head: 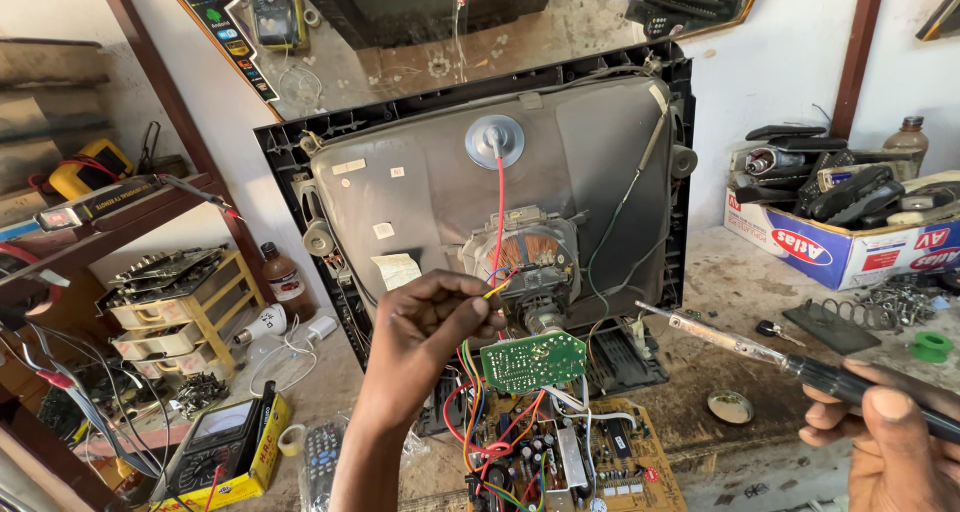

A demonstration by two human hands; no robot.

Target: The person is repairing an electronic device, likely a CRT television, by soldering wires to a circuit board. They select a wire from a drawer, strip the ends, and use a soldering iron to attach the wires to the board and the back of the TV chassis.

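An open television with its grey picture tube point(440, 182) in a black frame stands face down toward the wall on the bench. My left hand point(425, 327) pinches a thin yellow wire point(495, 290) in front of the tube's neck and copper yoke point(535, 252). Just below hangs a small green circuit board point(532, 360) on a bundle of coloured wires. Under it lies the larger brown main board point(570, 457). My right hand point(885, 437) grips the black handle of a soldering iron point(745, 347), its metal tip pointing left toward the tube, apart from the boards.
A cardboard box of remote controls point(845, 227) sits at the right. A green solder spool point(932, 346), a round tin point(730, 406) and springs lie on the bench. At the left are a yellow drawer rack point(185, 307), a multimeter point(215, 450), a remote point(322, 457) and a brown bottle point(284, 275).
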